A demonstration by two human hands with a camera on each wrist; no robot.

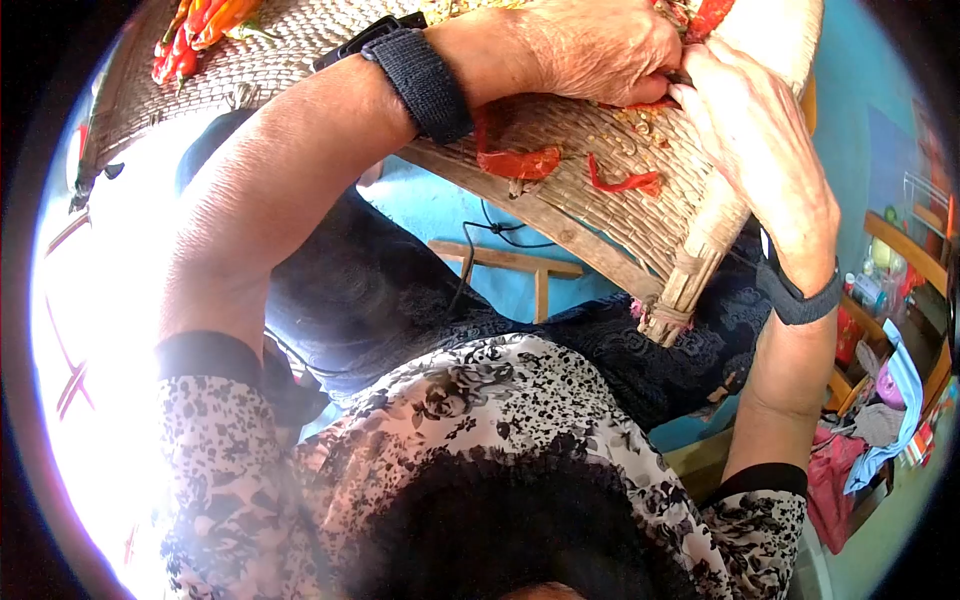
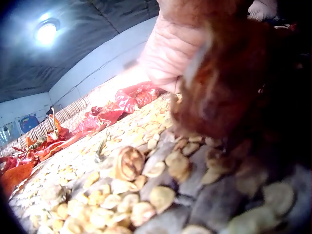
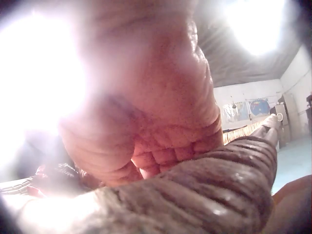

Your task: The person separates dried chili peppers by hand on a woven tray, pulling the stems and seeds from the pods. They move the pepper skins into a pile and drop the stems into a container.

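In the head view both hands meet over a woven mat-like top (image 1: 560,125) on a wooden frame. My left hand (image 1: 600,50) curls its fingers at a red dried chili pepper (image 1: 655,105), of which only a strip shows. My right hand (image 1: 755,130) has its fingertips bent together against the left ones, pinching at the same spot; most of what they hold is hidden. Pale chili seeds (image 2: 141,209) lie scattered below the left hand, with torn red chili skins (image 2: 131,97) behind them. A brown, blurred shape (image 2: 219,92) hangs close to the left wrist camera.
Torn chili pieces (image 1: 520,162) lie near the front edge, and a bunch of whole red chilies (image 1: 205,30) sits at the far left. A thick wrapped edge (image 1: 705,240) bounds the woven top at right. Wooden chairs and cloths (image 1: 840,470) stand beyond.
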